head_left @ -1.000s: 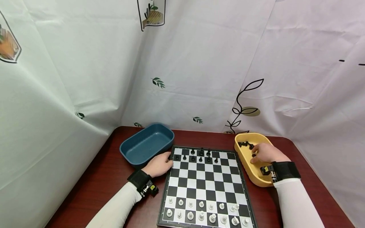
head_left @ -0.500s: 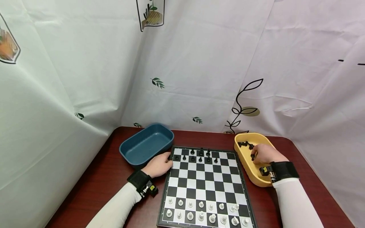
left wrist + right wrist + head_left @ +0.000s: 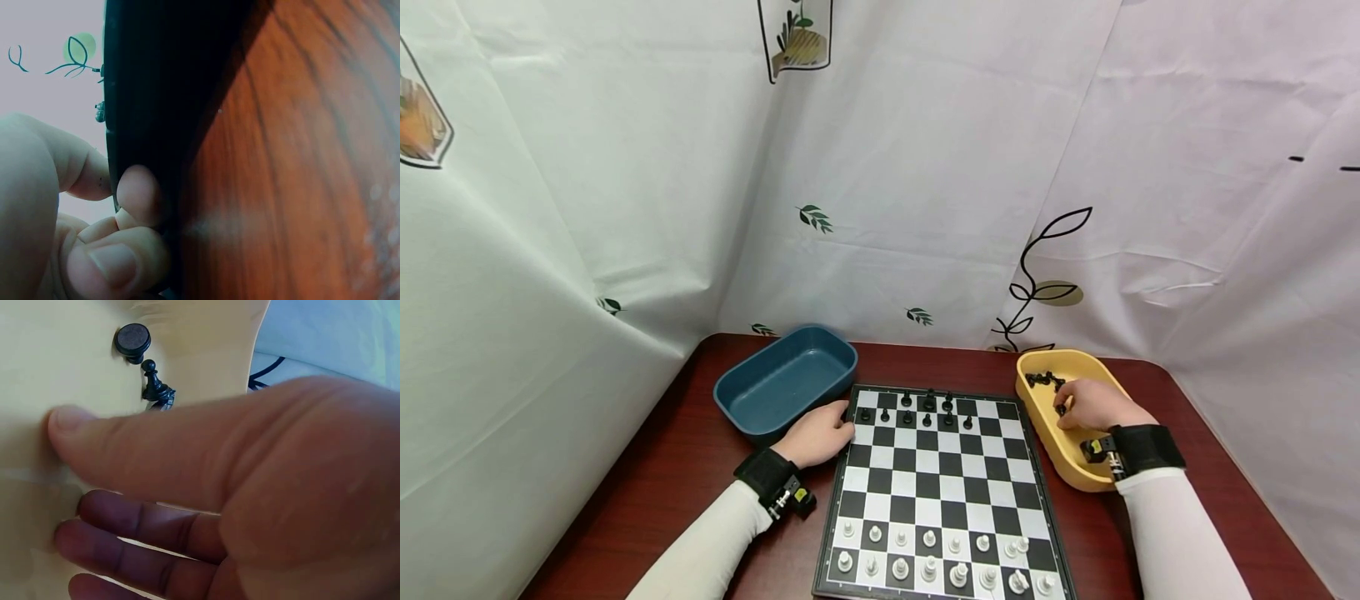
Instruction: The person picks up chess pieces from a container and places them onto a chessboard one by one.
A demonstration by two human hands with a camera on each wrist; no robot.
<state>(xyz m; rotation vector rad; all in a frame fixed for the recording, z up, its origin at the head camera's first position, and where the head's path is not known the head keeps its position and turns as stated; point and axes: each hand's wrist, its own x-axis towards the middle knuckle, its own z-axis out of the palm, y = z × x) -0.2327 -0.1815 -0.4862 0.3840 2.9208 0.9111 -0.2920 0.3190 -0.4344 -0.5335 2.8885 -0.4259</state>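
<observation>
Nearest us, the white chess pieces (image 3: 940, 560) stand in two rows along the 6 o'clock edge of the chessboard (image 3: 936, 487). At about 9 o'clock our left hand (image 3: 817, 434) has not shifted over the last second: its fingers (image 3: 134, 194) curl against the board's dark rim, with the thumb on top, steadying it. At 3 o'clock our right hand (image 3: 1093, 406) is inside the yellow tray (image 3: 1051, 433) and has crept a little toward the far end, closer to the loose black pieces (image 3: 1047, 381) heaped there, so we judge it is still picking its next piece. In the right wrist view the fingers lie fairly straight over the tray floor, one black pawn (image 3: 154, 384) and a toppled piece's round base (image 3: 132, 339) just beyond the fingertip; a small dark piece (image 3: 1062, 409) sits at the fingertips in the head view, but we cannot tell whether the hand grips it. Farther off, the black pieces already placed (image 3: 917, 408) fill only part of the two far rows. At 11 o'clock sits the blue tray (image 3: 786, 379); its near wall hides part of its floor.
</observation>
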